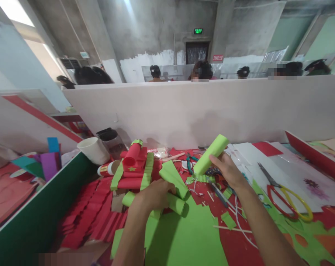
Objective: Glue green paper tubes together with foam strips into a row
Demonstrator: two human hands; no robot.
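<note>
- Your right hand [226, 166] is holding the green tube [211, 154], right of center in the frame, with thumb and fingers clamping on its right side.
- That tube is leaning, its top pointing to the upper right.
- Your left hand [158, 194] is reaching over the lower roll [177, 204], just below center; its fingers are curling downward, but I cannot tell whether they are gripping it.
- The upper roll [175, 179], also green, is lying aslant just beside those fingertips.
- A green sheet [189, 238] is spreading across the bottom center, under your left hand.
- The red model [138, 173], bearing green bands and a star, is standing left of center.
- Red strips [83, 214] are lying in the lower left.
- Scissors [282, 195] are lying open at the right, over white sheets [297, 177].
- Pliers [190, 162] are lying left of the raised tube.
</note>
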